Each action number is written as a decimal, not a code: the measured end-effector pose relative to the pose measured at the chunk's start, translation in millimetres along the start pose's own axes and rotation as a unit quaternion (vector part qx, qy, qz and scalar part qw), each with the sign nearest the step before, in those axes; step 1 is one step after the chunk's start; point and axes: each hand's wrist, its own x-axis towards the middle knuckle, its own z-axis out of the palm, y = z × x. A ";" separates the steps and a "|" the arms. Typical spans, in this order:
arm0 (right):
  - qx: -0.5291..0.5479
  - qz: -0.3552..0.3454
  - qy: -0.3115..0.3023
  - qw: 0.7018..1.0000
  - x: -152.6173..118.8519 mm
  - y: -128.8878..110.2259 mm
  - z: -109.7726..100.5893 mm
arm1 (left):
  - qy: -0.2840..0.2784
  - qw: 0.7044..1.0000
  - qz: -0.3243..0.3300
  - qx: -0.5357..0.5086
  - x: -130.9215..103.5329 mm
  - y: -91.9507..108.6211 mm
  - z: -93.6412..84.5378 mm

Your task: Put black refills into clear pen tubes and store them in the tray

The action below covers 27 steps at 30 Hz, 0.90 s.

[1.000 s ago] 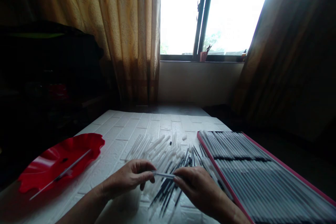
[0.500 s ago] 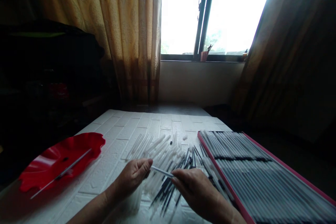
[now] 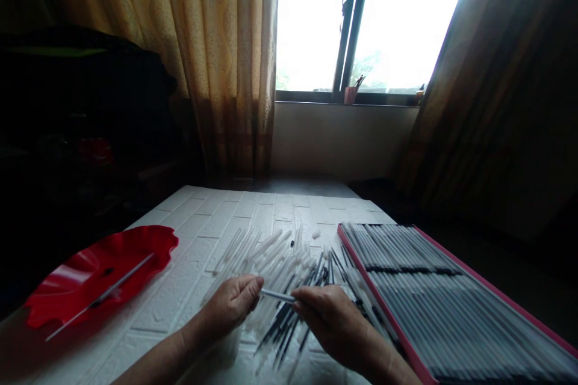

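Note:
Between my two hands runs a slim pale pen (image 3: 277,296), nearly level and tilting slightly down to the right. My left hand (image 3: 235,299) pinches its left end between thumb and fingers. At the other end, my right hand (image 3: 327,313) is closed on it, hiding that tip. Below and beyond them, clear plastic pen barrels (image 3: 271,246) lie in a loose pile. Dark pen refills (image 3: 289,319) are heaped partly under my right hand. A small black piece (image 3: 292,243) lies among the barrels.
At right stands a pink-edged box (image 3: 374,289) filled with rows of pens (image 3: 469,313). A red wavy-rimmed dish (image 3: 58,289) with a long thin pen-like stick (image 3: 99,299) across it is at left. The white brick-patterned tabletop (image 3: 217,222) carries everything.
My hands stay nearly in place, still holding the pen, which now lies a little flatter. The view has shifted slightly.

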 end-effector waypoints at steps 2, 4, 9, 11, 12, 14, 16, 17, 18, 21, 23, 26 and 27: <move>-0.002 -0.001 0.001 1.000 1.0 -0.2 -0.1 | -0.004 1.000 -0.003 -0.001 0.9 -0.4 -0.5; -0.011 0.001 0.002 1.000 1.7 -0.5 -0.5 | -0.008 1.000 -0.008 -0.002 2.7 -1.4 -1.7; -0.047 0.011 0.006 0.999 2.0 -1.5 0.5 | -0.011 1.000 -0.020 -0.005 10.1 -2.7 -4.7; -0.054 0.016 0.005 0.998 2.2 -2.9 1.0 | -0.016 1.000 -0.022 -0.004 11.4 -1.1 -6.4; -0.059 0.019 0.002 0.998 2.3 -4.0 0.7 | -0.019 1.000 -0.022 -0.002 11.4 0.0 -7.6; -0.081 0.029 -0.001 0.996 2.0 -6.8 -2.2 | -0.022 0.999 -0.024 0.001 10.6 1.9 -10.6; -0.106 0.041 0.004 0.993 -0.4 -9.4 -9.2 | -0.021 0.999 -0.030 0.004 9.7 2.2 -14.6; -0.114 0.050 0.014 0.992 -2.7 -9.9 -14.4 | -0.018 0.999 -0.033 0.005 9.6 1.6 -16.7; -0.116 0.061 0.031 0.991 -6.1 -9.5 -20.7 | -0.014 0.999 -0.036 0.007 9.8 0.4 -18.8; -0.099 0.113 0.103 0.983 -23.0 0.1 -44.4 | -0.008 0.999 -0.041 0.028 11.5 -4.8 -23.5; -0.090 0.164 0.149 0.971 -39.5 15.0 -62.3 | -0.011 0.998 -0.038 0.047 12.2 -7.4 -24.6; -0.101 0.236 0.201 0.945 -68.7 46.8 -89.8 | -0.018 0.996 -0.019 0.084 11.5 -6.5 -24.4; -0.111 0.263 0.215 0.934 -78.8 58.4 -99.1 | -0.020 0.994 -0.011 0.102 10.9 -5.0 -24.2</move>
